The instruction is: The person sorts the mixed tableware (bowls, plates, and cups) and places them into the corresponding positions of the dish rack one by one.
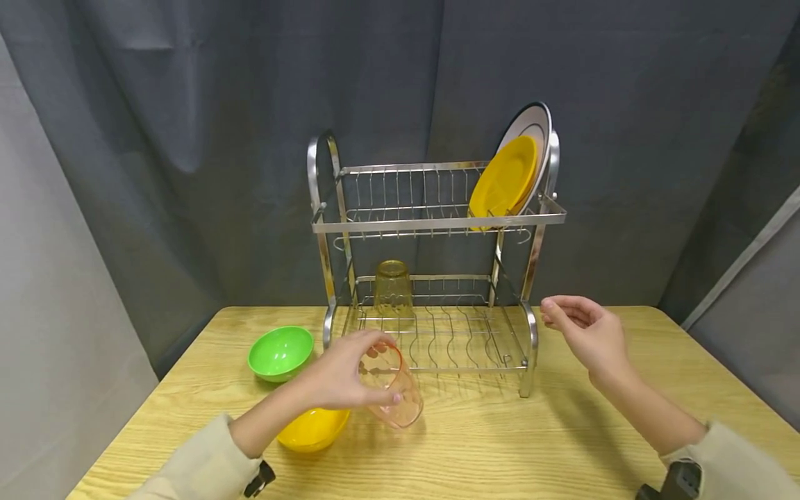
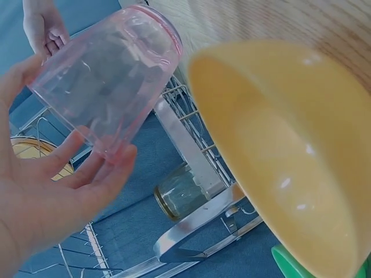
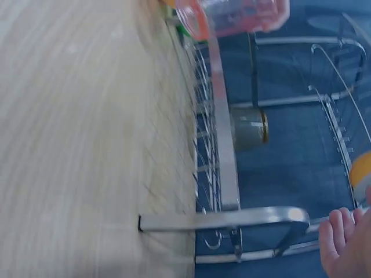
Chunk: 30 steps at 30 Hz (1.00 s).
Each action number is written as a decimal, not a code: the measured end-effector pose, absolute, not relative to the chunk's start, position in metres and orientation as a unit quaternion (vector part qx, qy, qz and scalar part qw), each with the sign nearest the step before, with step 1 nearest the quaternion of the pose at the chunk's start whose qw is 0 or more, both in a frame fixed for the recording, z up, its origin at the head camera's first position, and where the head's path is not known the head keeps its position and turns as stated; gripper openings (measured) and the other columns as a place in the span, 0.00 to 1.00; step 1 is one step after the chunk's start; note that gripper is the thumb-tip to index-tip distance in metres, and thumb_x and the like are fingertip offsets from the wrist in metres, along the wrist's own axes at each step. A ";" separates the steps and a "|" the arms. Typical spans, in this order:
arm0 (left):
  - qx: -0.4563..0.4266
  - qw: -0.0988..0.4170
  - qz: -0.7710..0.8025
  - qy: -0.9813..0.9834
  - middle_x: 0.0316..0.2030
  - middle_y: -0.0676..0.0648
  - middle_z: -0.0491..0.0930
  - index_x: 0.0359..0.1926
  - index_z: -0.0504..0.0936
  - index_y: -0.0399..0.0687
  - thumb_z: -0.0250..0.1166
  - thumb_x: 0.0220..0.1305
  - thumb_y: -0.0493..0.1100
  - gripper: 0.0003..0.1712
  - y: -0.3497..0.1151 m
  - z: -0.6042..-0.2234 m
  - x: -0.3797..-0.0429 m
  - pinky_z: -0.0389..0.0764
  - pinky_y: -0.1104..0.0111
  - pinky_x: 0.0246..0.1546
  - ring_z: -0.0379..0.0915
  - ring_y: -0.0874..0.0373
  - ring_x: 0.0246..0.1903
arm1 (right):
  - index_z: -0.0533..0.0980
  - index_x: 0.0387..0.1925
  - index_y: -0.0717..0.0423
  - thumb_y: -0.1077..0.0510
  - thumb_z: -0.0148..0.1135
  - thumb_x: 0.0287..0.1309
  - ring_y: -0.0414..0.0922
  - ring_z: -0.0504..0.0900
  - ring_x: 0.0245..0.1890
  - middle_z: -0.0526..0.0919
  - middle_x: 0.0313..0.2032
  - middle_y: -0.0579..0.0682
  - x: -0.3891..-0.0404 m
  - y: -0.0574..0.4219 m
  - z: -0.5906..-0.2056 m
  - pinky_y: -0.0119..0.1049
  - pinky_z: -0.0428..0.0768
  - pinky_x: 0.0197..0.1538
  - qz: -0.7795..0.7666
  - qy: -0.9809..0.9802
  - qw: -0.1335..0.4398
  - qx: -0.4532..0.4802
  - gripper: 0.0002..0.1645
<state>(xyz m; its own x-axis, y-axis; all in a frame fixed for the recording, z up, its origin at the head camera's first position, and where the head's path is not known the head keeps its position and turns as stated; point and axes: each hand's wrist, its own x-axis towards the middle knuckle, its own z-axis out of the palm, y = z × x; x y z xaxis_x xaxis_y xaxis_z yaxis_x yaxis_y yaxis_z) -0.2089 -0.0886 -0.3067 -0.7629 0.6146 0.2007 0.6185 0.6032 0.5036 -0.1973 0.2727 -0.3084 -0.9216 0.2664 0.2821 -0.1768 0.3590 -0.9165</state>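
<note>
My left hand (image 1: 353,371) grips a clear pink glass (image 1: 403,396) between thumb and fingers, tilted and raised in front of the dish rack (image 1: 431,369). The left wrist view shows the glass (image 2: 107,78) with its thick base pointing away from the palm. To the right of the rack, my right hand (image 1: 590,337) hangs in the air with loosely curled fingers, holding nothing. A yellow bowl (image 1: 312,430) sits on the table below my left hand, partly hidden by the arm. An amber glass (image 1: 393,288) stands upside down on the rack's lower tier.
A green bowl (image 1: 281,354) sits on the wooden table (image 1: 487,451), left of the rack. On the upper tier, a yellow plate (image 1: 505,179) and a white dark-rimmed plate (image 1: 539,121) lean at the right end. A grey curtain (image 1: 250,139) hangs behind.
</note>
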 end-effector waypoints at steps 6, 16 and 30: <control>-0.366 0.024 -0.270 -0.890 0.53 0.49 0.80 0.60 0.74 0.48 0.74 0.48 0.56 0.39 -0.089 -0.308 -0.208 0.80 0.58 0.53 0.77 0.51 0.52 | 0.79 0.45 0.55 0.52 0.62 0.66 0.26 0.82 0.30 0.81 0.27 0.22 -0.190 0.252 -0.317 0.17 0.81 0.39 0.548 -0.820 0.166 0.009 0.13; -0.364 0.021 -0.283 -0.887 0.55 0.49 0.79 0.61 0.73 0.50 0.75 0.48 0.55 0.40 -0.090 -0.308 -0.207 0.81 0.59 0.52 0.77 0.50 0.53 | 0.76 0.52 0.67 0.52 0.62 0.65 0.27 0.82 0.32 0.87 0.36 0.39 -0.184 0.224 -0.327 0.24 0.84 0.41 0.519 -0.850 0.086 0.029 0.22; -0.350 0.023 -0.285 -0.892 0.53 0.52 0.80 0.60 0.73 0.51 0.75 0.48 0.57 0.39 -0.092 -0.309 -0.205 0.80 0.65 0.49 0.76 0.54 0.51 | 0.77 0.48 0.67 0.56 0.63 0.63 0.31 0.82 0.34 0.86 0.42 0.59 -0.177 0.199 -0.343 0.24 0.83 0.41 0.531 -0.843 0.041 0.073 0.18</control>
